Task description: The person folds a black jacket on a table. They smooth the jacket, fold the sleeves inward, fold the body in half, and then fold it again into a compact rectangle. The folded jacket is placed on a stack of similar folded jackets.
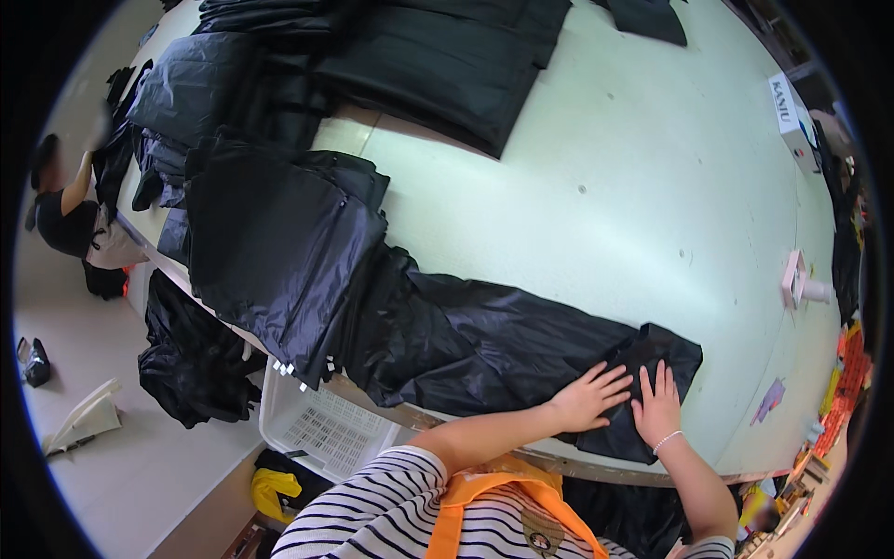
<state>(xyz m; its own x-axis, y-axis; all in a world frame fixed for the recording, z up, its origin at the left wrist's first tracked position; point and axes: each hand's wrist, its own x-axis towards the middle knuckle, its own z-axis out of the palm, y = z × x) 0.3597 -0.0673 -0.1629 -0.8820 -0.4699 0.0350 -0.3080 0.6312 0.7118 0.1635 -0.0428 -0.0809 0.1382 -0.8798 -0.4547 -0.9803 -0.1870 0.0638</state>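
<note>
A long piece of shiny black cloth (503,340), perhaps a garment, lies stretched along the near edge of the pale table, wrinkled toward its left end. My left hand (591,398) rests flat on it near the right end, fingers spread. Beside it, my right hand (659,407) presses flat on the folded right end of the cloth, fingers stretched out and pointing away from me. Neither hand grips anything. Left of the cloth sits a stack of folded black garments (275,242) with small white tags at its near edge; the cloth's left end meets this stack.
More black fabric piles (428,70) cover the table's far side. A white plastic basket (326,429) stands below the near edge at left. On the right are a white box (792,121) and a pink holder (794,279). Another person (70,219) works at the far left.
</note>
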